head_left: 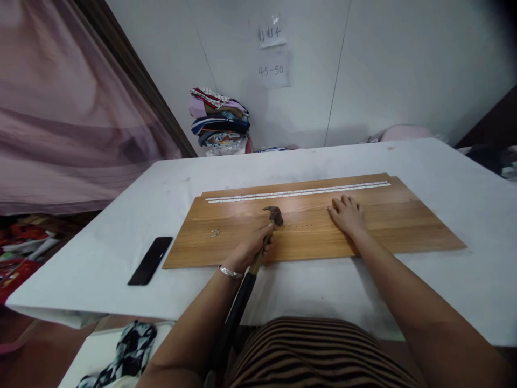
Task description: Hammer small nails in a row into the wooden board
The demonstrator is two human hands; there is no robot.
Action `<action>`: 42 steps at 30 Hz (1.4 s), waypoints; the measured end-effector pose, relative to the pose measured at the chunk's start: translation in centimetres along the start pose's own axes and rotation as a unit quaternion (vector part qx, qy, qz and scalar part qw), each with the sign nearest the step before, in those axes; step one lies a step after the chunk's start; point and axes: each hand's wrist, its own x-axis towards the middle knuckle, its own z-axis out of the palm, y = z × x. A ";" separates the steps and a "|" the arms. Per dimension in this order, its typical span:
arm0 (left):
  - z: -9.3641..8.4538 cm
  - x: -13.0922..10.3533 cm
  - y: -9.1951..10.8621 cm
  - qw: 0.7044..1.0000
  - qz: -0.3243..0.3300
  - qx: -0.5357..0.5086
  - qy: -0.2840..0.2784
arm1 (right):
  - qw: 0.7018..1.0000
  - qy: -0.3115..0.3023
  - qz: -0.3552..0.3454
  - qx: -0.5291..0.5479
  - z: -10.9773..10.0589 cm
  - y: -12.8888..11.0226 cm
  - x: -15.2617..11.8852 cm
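Note:
My left hand [258,241] is wrapped round the neck of a claw hammer [258,261], whose dark handle runs back toward my body. The rusty hammer head [276,215] rests over the wooden board [383,231], just left of a row of small dark dots [298,226], perhaps nail heads. My right hand [346,214] lies on the board, right of that row, fingers spread and holding nothing. On the left part of the board is a small group of nails [214,233]. Two pale measuring strips [299,192] stretch along the board's far side.
A black phone [151,261] lies on the white table [202,293], left of the board. Folded cloths [221,121] are stacked behind the table's far edge, against the wall. A pink curtain [72,108] hangs at left. Patterned fabric [133,350] sits on a lower surface, bottom left.

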 end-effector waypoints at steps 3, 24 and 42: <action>0.0 0.1 0.0 1.000 0.001 -0.003 -0.004 | 1.000 0.005 -0.001 0.001 0.0 0.0 0.0; 0.3 -0.1 0.2 1.000 -0.006 -0.003 0.004 | 1.000 0.005 -0.002 0.006 -0.2 0.0 -0.1; 0.2 0.1 0.1 1.000 -0.005 0.009 0.011 | 1.000 -0.002 -0.001 0.008 -0.2 -0.1 0.0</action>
